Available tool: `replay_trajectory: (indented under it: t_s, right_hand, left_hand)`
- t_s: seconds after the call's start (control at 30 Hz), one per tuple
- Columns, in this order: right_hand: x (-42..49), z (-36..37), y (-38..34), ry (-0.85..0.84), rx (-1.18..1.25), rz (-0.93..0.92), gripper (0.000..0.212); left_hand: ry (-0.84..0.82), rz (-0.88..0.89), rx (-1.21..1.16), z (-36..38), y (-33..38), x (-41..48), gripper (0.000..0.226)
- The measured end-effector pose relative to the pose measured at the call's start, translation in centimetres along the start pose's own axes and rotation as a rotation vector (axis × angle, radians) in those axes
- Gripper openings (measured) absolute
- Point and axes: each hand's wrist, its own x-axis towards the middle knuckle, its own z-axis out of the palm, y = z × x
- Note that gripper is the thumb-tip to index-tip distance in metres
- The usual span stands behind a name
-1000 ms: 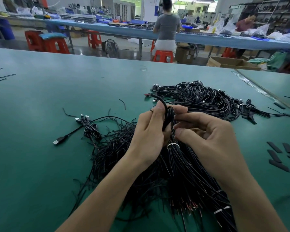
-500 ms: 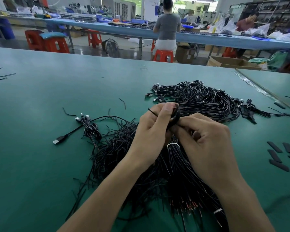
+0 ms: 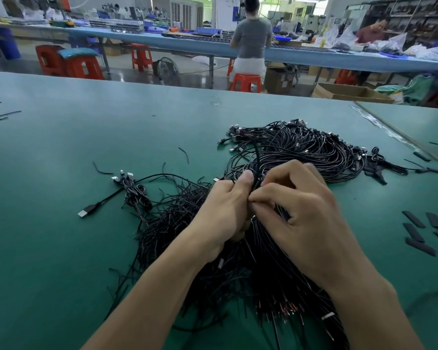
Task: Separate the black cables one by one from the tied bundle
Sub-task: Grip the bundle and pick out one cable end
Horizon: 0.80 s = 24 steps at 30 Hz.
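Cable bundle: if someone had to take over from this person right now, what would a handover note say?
Left hand grips the top of the tied bundle, with the thumb pressed beside one cable that sticks up.
Right hand pinches near that cable's base.
The bundle lies on the green table under both hands.
A big pile of cables lies beyond the hands, probably the ones already separated.
Left to do: pull this cable free, then take the many others in the bundle one by one.
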Motion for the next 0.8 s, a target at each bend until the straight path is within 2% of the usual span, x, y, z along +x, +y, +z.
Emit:
replay_trajectory:
  t_s: [0.13,0.2,0.23,0.3,0.4,0.5,0.57,0.7,0.8]
  right_hand:
    - [0.2,-0.3,-0.2,-0.059,-0.011,-0.029,0.006]
    - [0.3,-0.3,0.0,-0.084,0.068,0.026,0.005]
    - [0.2,-0.3,0.1,-0.091,0.115,0.056,0.004]
    - [0.2,-0.5,0.4,-0.09,0.211,0.101,0.003]
    - [0.2,-1.0,0.5,-0.089,0.276,0.14,0.005]
    - [0.1,-1.2,0.5,-0.115,0.272,0.199,0.012]
    - [-0.1,-1.1,0.5,-0.082,0.183,0.221,0.021]
    - [-0.1,-0.7,0.1,-0.057,0.049,0.177,0.032]
    - [-0.1,-0.7,0.0,-0.098,0.043,0.176,0.026]
  left_hand:
    - [-0.198,-0.168,-0.057,-0.2,0.4,-0.4,0.068]
    - [-0.298,-0.232,-0.139,-0.2,0.6,-0.3,0.055]
    - [-0.355,-0.241,-0.191,-0.3,0.6,-0.2,0.047]
    - [-0.46,-0.245,-0.264,-0.6,0.8,-0.3,0.05]
    - [-0.541,-0.196,-0.198,-1.0,0.8,-0.6,0.05]
    - [-0.572,-0.055,0.066,-1.2,0.9,-1.0,0.03]
    - [-0.545,-0.021,0.218,-1.1,0.7,-1.0,0.027]
    - [-0.468,-0.047,0.297,-0.7,0.2,-0.8,0.031]
    - [-0.417,-0.019,0.319,-0.6,0.0,-0.7,0.022]
